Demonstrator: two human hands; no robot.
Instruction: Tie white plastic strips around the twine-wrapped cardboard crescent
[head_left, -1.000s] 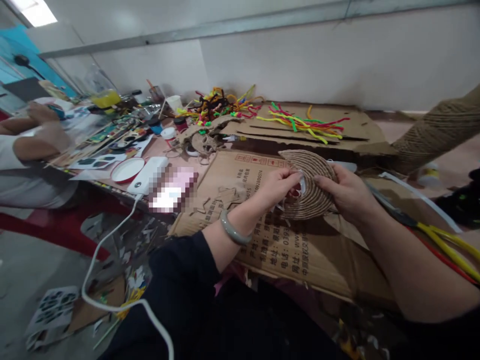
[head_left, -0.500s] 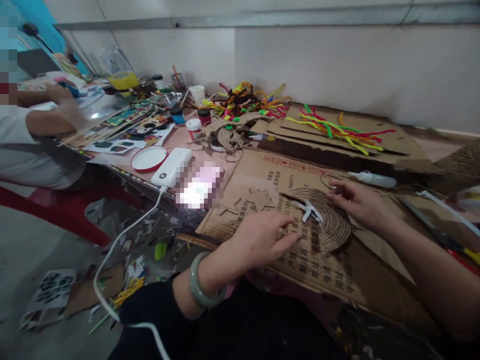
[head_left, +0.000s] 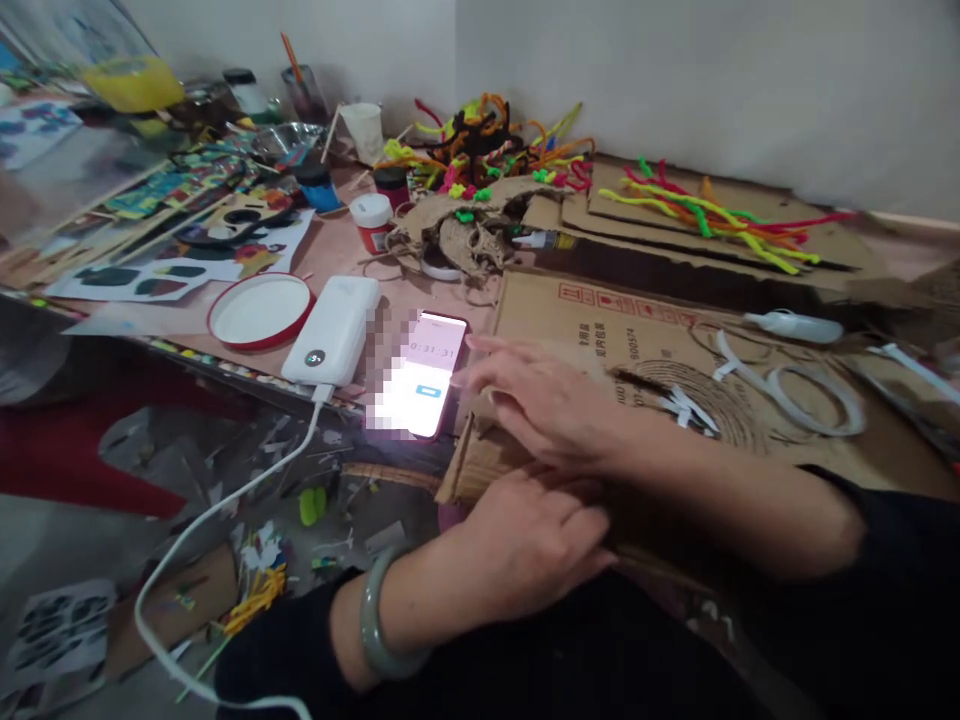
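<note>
The right hand (head_left: 551,405), fingers loosely spread, hovers just beside the phone (head_left: 435,365) at the counter (head_left: 334,255)'s front edge, where a light touch should avoid nudging it off; the left hand (head_left: 529,530) curls, its grip hidden.

Smartphone (head_left: 439,370): left part lost under pixel blocks. My right hand (head_left: 547,400): fingertips blurred at the phone's edge, contact unclear. My right forearm (head_left: 720,490) hides the twine coil's (head_left: 731,412) lower part. Left hand (head_left: 525,545): palm unseen. White cable (head_left: 142,610) cut off below; red stool (head_left: 67,455), at left.
</note>
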